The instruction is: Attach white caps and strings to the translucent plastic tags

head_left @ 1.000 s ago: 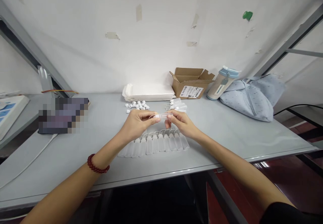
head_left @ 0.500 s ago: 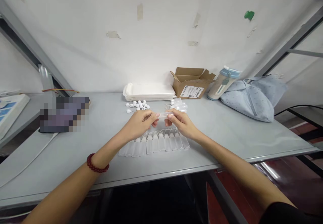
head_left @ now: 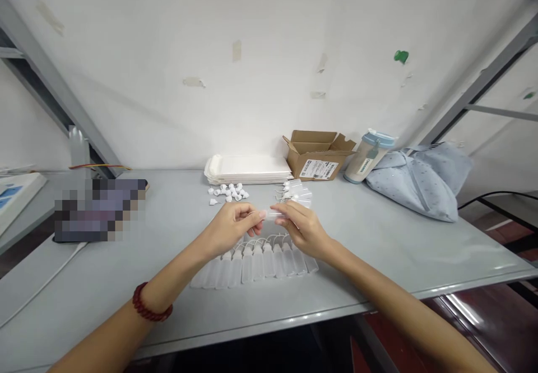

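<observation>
Since the earlier frame the whole tabletop (head_left: 126, 283) sits lower in view, so the head has tipped up a bit, & the hands have eased slightly apart, w/ less finger overlap at the held piece. Now: left hand (head_left: 230, 229) at approx 9 o'clock & right hand (head_left: 303, 230) at approx 3 o'clock, separate but close, w/ a small clear plastic bottle (head_left: 278, 214) lying roughly level btwn them, held up above the tabletop. Right fingers are closed on its body; left fingertips (head_left: 264, 214) meet its other end, but can't tell if they're gripping or just touching. Thin & see-through, so its exact ends are hard to read. Directly below the hands, at 6 o'clock, is a neat row of clear squeeze bottles (head_left: 252, 266), necks toward 12. At approx 11 o'clock, a small heap of white nozzle tips (head_left: 227, 192); at approx 1 o'clock, a loose bunch of clear bottles w/ white tips (head_left: 294, 192). Further back: white paper trays (head_left: 247, 169), cardboard box (head_left: 315, 163), tumbler (head_left: 365, 157), pale blue cloth bag (head_left: 416, 185). Red bead bracelet (head_left: 152, 303) on left wrist. Step in hand looks like one-bottle work btwn the heap & the row; next move calls for a steady pinch on the body & good alignment at its open end.
</observation>
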Motion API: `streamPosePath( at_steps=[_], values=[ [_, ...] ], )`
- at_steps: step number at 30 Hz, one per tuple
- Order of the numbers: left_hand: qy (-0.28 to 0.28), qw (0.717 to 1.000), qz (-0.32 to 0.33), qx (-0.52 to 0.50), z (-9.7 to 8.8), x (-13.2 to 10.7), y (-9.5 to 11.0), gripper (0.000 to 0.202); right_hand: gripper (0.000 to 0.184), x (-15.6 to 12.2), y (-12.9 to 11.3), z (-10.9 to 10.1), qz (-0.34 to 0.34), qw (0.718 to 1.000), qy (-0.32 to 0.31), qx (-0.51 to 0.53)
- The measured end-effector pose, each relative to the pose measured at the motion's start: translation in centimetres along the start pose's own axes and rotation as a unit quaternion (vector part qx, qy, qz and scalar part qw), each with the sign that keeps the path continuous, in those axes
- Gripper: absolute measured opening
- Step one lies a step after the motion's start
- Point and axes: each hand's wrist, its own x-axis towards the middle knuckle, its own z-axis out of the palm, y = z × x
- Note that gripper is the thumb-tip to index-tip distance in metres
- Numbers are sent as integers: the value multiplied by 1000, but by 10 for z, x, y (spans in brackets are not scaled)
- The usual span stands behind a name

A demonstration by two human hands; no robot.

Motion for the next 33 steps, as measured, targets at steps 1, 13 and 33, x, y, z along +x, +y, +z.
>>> streamPosePath(
  at_steps=[1, 13, 33],
  values=[
    [2, 1000, 10, 8, 0, 0, 0, 30, 21, 0, 0, 0, 0, 1000, -2, -3],
    [69, 956, 181, 219, 5, -1, -13, 19, 35, 7, -5, -11, 186, 968, -99, 136],
    [-30, 999, -10, -26, 11, 1, -7, 34, 33, 3, -3, -8, 90, 994, -56, 28]
  ],
)
